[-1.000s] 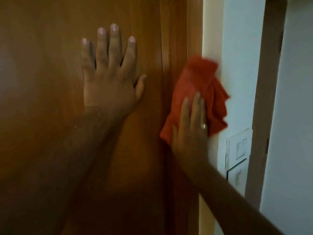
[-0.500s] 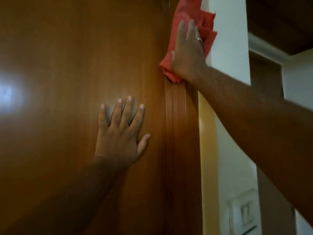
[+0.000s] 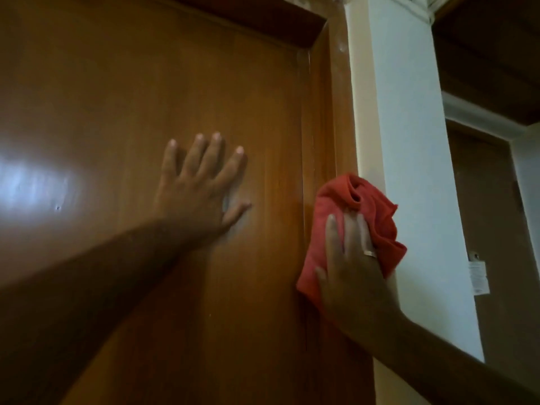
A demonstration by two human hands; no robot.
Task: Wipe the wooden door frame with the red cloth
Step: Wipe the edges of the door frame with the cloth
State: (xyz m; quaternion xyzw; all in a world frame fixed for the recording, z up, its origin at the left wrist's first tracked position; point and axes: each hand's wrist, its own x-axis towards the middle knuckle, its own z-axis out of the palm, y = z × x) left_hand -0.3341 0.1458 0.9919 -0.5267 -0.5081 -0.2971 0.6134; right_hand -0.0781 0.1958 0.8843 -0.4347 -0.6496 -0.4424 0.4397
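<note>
The wooden door frame (image 3: 331, 118) runs up the right side of a brown wooden door (image 3: 131, 112) and turns across its top. My right hand (image 3: 350, 267) presses the bunched red cloth (image 3: 359, 206) flat against the frame's right upright, fingers pointing up, a ring on one finger. The cloth spills past the frame's outer edge onto the wall. My left hand (image 3: 201, 185) lies flat on the door panel with fingers spread, holding nothing, a hand's width left of the cloth.
A white wall pillar (image 3: 409, 141) stands right of the frame. Beyond it is a second dark door (image 3: 482, 200) with a white paper label. A bright glare patch sits on the door at left.
My right hand slid the cloth up the frame's upright, then back down to about the left hand's height. The view tilted up to show the frame's top corner. The left hand stayed flat on the door.
</note>
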